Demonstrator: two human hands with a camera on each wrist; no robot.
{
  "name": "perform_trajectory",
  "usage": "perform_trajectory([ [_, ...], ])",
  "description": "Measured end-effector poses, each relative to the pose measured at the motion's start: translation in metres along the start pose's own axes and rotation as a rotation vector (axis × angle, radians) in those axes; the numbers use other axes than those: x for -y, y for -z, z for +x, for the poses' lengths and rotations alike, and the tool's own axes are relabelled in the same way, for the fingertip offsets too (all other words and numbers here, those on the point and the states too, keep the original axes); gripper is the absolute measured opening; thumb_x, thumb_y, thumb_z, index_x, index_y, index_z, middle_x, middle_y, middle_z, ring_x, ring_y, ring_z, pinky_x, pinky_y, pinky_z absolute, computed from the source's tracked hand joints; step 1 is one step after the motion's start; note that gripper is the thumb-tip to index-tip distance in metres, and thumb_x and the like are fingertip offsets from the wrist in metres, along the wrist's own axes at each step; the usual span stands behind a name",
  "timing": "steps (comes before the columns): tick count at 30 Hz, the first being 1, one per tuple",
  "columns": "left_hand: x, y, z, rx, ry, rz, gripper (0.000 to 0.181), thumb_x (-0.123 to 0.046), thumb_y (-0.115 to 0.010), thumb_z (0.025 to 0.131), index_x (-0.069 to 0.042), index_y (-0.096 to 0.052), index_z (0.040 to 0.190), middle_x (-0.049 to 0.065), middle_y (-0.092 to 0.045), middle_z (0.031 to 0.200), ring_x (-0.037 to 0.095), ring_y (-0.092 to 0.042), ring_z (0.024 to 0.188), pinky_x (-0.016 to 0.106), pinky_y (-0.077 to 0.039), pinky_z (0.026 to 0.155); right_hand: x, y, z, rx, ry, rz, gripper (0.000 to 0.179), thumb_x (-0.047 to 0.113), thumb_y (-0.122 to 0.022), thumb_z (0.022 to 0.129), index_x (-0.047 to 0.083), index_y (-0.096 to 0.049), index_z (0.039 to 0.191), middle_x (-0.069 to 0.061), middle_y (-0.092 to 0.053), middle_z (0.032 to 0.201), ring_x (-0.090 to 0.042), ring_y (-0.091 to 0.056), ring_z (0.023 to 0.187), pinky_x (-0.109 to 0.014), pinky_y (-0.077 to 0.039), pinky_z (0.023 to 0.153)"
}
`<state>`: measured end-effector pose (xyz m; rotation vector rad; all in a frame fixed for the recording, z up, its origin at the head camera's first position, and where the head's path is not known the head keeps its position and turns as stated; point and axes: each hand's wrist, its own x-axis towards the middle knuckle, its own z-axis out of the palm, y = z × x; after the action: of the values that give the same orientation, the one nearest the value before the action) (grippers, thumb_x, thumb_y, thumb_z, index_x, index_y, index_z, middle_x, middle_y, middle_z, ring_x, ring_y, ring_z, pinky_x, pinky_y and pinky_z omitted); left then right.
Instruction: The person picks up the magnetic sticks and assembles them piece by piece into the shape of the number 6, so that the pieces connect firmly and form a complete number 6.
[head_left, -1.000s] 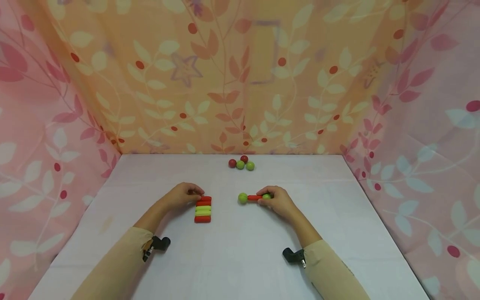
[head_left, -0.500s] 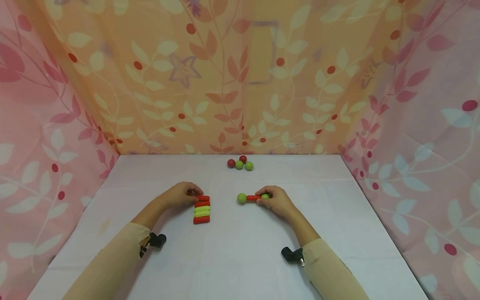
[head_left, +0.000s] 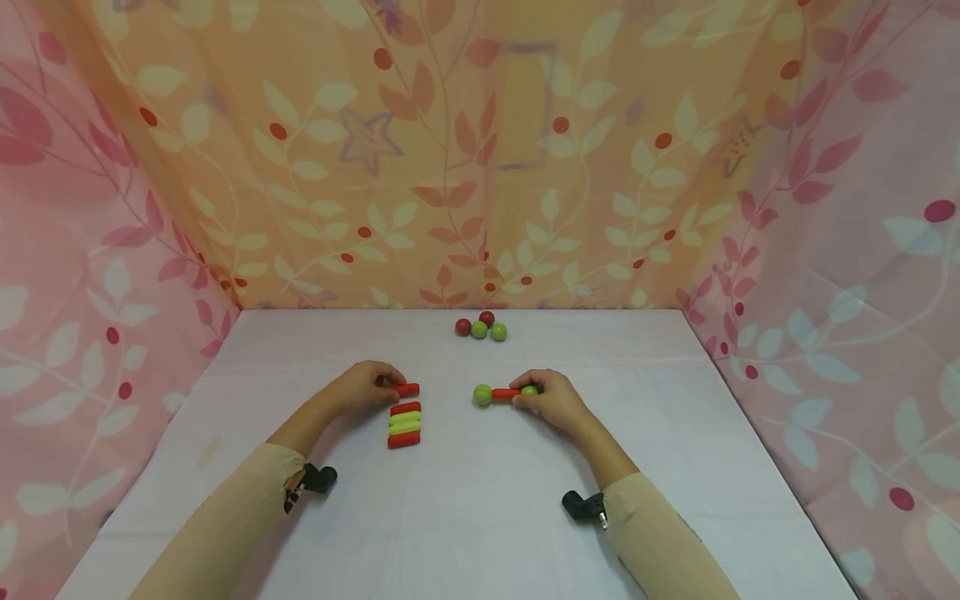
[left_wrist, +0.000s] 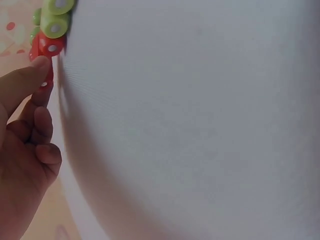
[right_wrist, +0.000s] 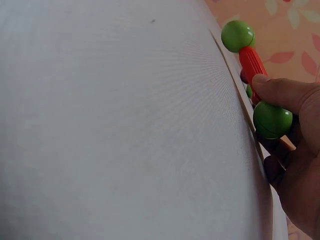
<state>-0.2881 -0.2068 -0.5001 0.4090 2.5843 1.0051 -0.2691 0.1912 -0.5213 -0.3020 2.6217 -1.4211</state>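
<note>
There were five short red or yellow-green sticks by the left hand (head_left: 366, 387). Four lay side by side in a row on the white cloth-covered table (head_left: 480, 508): two smooth red plastic sticks (head_left: 405, 439) on the outside and two smooth yellow-green plastic sticks (head_left: 405, 422) in the middle. The fifth, a lone red plastic stick (head_left: 408, 389), was pinched between the left thumb and fingers, just past the far end of the row. The right hand (head_left: 555, 402) had its thumb and fingers closed on one ribbed red plastic bar (right_wrist: 253, 64) with two round green balls (right_wrist: 238, 36), one on each end. It was to the right of the row, well apart from it. Farther back sat four loose balls, two shiny red balls (head_left: 462, 327) and two shiny green balls (head_left: 498, 332).

Fingers hid part of the lone stick and, from the head view, part of one ball on the bar. The left wrist view cut off the row at the top. I could not tell if the lone stick touched the table.
</note>
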Motion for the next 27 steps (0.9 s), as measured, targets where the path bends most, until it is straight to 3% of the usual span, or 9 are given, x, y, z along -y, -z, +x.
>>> perform_trajectory([
  [7,-0.017,0.002,-0.003,-0.061,-0.02,-0.031,0.024,-0.021,-0.079,0.091,-0.02,-0.074,0.114,0.0,-0.067,0.103,0.024,-0.054,0.093,0.033,-0.048,0.074,-0.002,0.002,0.003,-0.002,-0.008,-0.019,0.018,0.025,-0.085,0.085,0.028,-0.078,0.101,0.003,-0.071,0.112,-0.024,-0.058,0.113,-0.05,-0.04,0.108],
  [12,-0.033,-0.002,-0.01,-0.088,0.015,-0.084,0.026,-0.022,-0.08,0.09,-0.019,-0.073,0.114,0.003,-0.065,0.102,0.026,-0.053,0.092,0.032,-0.047,0.069,-0.002,0.002,0.005,-0.001,-0.015,-0.03,0.018,0.026,-0.085,0.085,0.028,-0.078,0.101,0.003,-0.071,0.112,-0.023,-0.058,0.112,-0.05,-0.041,0.108],
  [19,-0.055,-0.023,-0.018,-0.125,0.081,-0.165,0.027,-0.021,-0.082,0.088,-0.019,-0.074,0.114,0.006,-0.062,0.102,0.026,-0.052,0.094,0.031,-0.046,0.068,-0.005,0.003,0.004,0.004,-0.022,-0.018,0.018,0.025,-0.085,0.085,0.027,-0.078,0.101,0.003,-0.071,0.112,-0.023,-0.058,0.11,-0.048,-0.041,0.106],
  [27,-0.082,-0.051,-0.029,-0.181,0.058,-0.144,0.023,-0.02,-0.084,0.086,-0.023,-0.075,0.108,-0.001,-0.066,0.096,0.023,-0.054,0.085,0.031,-0.044,0.065,-0.005,0.003,0.005,0.008,-0.01,-0.005,0.018,0.026,-0.085,0.085,0.028,-0.077,0.101,0.003,-0.07,0.111,-0.023,-0.057,0.11,-0.048,-0.041,0.106],
])
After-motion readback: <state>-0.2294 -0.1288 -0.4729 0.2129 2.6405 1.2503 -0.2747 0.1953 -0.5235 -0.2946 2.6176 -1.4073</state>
